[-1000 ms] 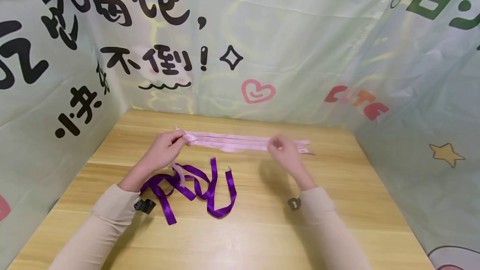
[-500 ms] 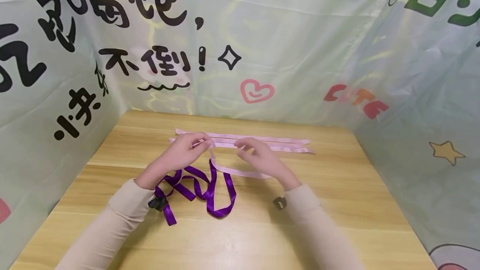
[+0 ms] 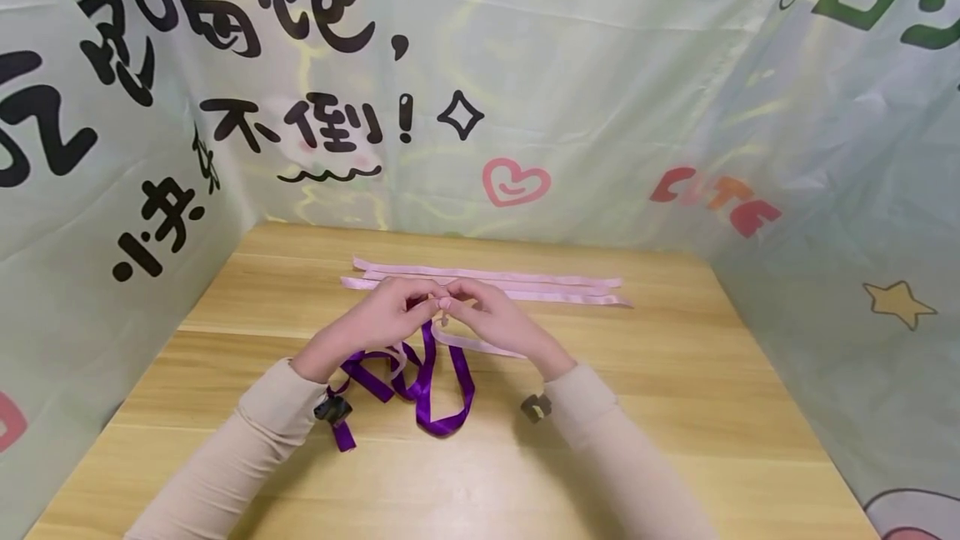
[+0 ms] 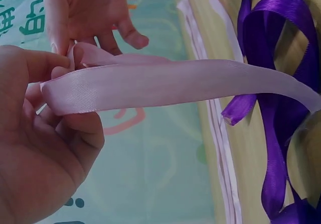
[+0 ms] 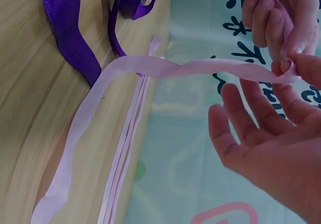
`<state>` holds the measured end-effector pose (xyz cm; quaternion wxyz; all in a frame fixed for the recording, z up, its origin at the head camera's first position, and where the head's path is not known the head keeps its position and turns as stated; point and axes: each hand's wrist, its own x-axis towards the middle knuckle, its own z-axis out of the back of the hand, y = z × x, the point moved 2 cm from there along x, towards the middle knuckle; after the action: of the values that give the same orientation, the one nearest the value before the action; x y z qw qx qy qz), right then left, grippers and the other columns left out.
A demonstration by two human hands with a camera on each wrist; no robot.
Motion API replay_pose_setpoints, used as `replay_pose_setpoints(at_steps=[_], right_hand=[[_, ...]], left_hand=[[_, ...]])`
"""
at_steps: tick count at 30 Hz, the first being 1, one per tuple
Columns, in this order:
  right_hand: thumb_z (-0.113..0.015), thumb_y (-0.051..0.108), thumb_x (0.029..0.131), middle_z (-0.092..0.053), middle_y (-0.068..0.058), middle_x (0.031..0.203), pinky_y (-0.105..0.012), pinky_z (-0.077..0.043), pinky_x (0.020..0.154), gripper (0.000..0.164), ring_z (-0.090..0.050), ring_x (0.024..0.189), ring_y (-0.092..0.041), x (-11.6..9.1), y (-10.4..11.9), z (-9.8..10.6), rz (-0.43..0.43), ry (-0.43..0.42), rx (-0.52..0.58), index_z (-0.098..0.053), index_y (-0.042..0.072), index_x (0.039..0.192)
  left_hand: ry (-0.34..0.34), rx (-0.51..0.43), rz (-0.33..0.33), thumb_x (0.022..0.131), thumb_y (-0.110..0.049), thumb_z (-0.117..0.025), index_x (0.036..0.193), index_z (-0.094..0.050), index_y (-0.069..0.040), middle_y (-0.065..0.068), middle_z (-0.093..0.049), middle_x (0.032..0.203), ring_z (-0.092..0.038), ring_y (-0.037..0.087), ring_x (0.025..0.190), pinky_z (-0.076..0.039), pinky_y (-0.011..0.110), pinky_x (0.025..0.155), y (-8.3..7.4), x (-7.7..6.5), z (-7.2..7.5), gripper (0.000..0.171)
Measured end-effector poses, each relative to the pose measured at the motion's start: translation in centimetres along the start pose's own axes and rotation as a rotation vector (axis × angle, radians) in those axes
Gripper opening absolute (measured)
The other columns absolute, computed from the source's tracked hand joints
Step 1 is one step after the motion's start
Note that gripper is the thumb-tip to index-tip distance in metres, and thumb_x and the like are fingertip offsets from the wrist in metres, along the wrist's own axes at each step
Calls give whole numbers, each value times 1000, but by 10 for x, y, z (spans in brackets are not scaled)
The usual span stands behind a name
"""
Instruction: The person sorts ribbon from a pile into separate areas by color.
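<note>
Above the table, my left hand (image 3: 378, 319) and right hand (image 3: 504, 322) meet at the fingertips. Between thumb and fingers the left hand grips a pale pink satin ribbon (image 4: 150, 86), which loops over the fingers in the left wrist view. Thumb and index finger of the right hand (image 5: 281, 138) pinch the same ribbon close by, the other fingers spread loosely. One length of it droops onto the table, as the right wrist view shows. A tangled purple ribbon (image 3: 442, 425) lies below the hands, partly hidden by the left forearm.
Several pink ribbon strips (image 3: 562, 280) lie flat and side by side near the table's back edge. A printed cloth (image 3: 600, 107) rises behind and at both sides of the wooden table (image 3: 675, 407). Each wrist wears a small black camera.
My left hand has moved right, lifting one pink ribbon off the row. The right hand has come left to meet it and now pinches the ribbon. The purple ribbon stays put.
</note>
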<state>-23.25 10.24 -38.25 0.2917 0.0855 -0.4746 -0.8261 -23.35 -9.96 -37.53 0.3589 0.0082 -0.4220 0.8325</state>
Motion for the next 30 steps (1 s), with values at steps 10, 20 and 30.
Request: replay_pose_setpoints(at_steps=[10, 20, 30], right_hand=[[-62, 28, 108, -72, -9, 110, -29, -48, 68, 20, -68, 92, -46, -1, -4, 4, -73, -52, 23, -70, 10, 105], [-61, 23, 108, -70, -20, 113, -47, -56, 90, 21, -69, 96, -51, -2, -8, 10, -74, 19, 73, -70, 4, 109], [-66, 15, 104, -76, -18, 100, -41, -55, 94, 14, -70, 95, -45, -2, -10, 14, -47, -30, 144, -63, 4, 113]], left_hand=[[-53, -35, 89, 108, -20, -60, 102, -75, -17, -6, -43, 62, -37, 7, 53, -34, 25, 53, 2, -5, 8, 16], [-137, -32, 110, 110, -21, -57, 100, -72, -18, -4, -43, 64, -37, 10, 54, -34, 26, 55, 9, -7, 12, 18], [-125, -28, 100, 109, -19, -58, 99, -71, -16, -5, -45, 66, -39, 10, 56, -35, 25, 56, 9, -7, 8, 17]])
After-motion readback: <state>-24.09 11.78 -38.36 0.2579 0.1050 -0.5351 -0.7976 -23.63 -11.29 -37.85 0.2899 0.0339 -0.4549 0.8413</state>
